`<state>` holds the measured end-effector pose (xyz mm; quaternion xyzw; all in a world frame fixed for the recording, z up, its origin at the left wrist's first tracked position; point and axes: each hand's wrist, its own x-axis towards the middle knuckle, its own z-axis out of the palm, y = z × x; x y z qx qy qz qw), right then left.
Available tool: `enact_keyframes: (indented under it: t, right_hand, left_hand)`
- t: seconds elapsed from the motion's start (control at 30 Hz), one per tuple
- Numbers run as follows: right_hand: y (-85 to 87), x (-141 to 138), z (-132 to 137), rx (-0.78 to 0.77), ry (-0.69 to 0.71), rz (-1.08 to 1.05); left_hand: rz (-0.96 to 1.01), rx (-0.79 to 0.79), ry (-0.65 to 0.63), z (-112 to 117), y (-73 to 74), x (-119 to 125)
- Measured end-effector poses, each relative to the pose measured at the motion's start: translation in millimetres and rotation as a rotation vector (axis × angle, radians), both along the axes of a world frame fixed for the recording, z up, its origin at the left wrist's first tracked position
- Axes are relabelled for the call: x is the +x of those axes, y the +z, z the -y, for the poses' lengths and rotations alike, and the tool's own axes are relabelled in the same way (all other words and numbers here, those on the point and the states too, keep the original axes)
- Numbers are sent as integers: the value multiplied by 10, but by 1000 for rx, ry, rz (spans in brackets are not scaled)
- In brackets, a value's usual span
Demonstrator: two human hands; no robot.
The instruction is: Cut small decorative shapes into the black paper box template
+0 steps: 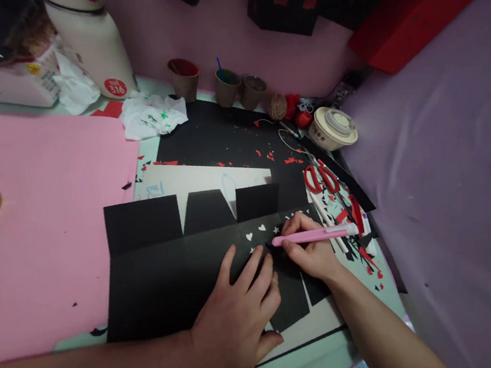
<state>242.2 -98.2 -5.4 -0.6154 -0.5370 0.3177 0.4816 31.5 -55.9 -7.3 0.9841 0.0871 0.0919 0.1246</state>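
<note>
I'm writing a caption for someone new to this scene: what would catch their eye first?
Probably the bright pink pen-shaped tool in the right hand, standing out against the black card where the left hand lies flat. Next, the small white heart and star shapes on that card, between the hands. The large pink sheet at picture left also draws the eye.

Find white bottle (95,53) at upper left of frame, with red label (115,87) reading 316. Note crumpled tissue (76,82) beside it; see green-stained tissue (154,114) lower, to the right. Count three cups (185,82) at upper centre, with blue stick (219,63) in middle one. Log twine ball (278,107) and lidded tub (327,131) right of centre, red-handled scissors (312,180) below. Record red box (421,7) at upper right.
</note>
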Motion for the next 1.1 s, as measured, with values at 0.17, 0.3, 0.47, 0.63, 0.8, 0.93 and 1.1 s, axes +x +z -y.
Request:
enact_keyframes:
  t: [0.17, 0.3, 0.47, 0.63, 0.8, 0.93, 1.1]
  right_hand:
    - [4, 18, 0, -24, -5, 43]
    - [16, 12, -2, -33, -10, 50]
    - [30, -7, 3, -49, -19, 62]
    - [22, -11, -9, -62, -27, 54]
    - [11, -12, -20, -65, -41, 44]
    - [15, -19, -22, -67, -54, 40]
    - [18, -23, -29, -69, -63, 39]
  left_hand:
    - [-5, -17, -3, 0, 8, 1]
    - [-17, -24, -2, -1, 22, -2]
    - [-14, -20, -2, 5, 22, -6]
    - [-13, -25, -2, 4, 12, 3]
    - [-16, -25, -4, 1, 28, 1]
    - [-22, -27, -8, -1, 33, -4]
    - [-19, -28, -3, 1, 28, 5]
